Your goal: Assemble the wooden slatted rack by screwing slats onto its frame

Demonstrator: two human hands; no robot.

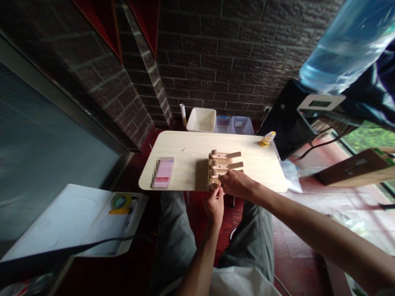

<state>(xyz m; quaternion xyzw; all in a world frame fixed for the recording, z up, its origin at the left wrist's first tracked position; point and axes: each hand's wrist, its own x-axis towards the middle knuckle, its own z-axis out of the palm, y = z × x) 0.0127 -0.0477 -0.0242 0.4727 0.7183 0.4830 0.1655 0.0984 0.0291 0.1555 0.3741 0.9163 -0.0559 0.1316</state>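
Note:
A wooden piece (219, 161) with several rounded blocks and slanted flat arms lies near the table's front edge. My left hand (214, 207) reaches up from below to its near end, thumb and fingers pinched together. From the right, my right hand (237, 183) comes over that same end with its fingers curled in, close to the left fingertips. What either hand pinches is too small and too covered to make out. The right hand hides part of the nearest arm.
On the light wooden table (185, 176) lie a pixelated pink item (163, 173), a thin dark bit (183, 149) and a clear bottle with yellow parts (267, 139). Behind stand a white bin (201, 119) and clear plastic bins (242, 124). Tape (121, 201) lies at left.

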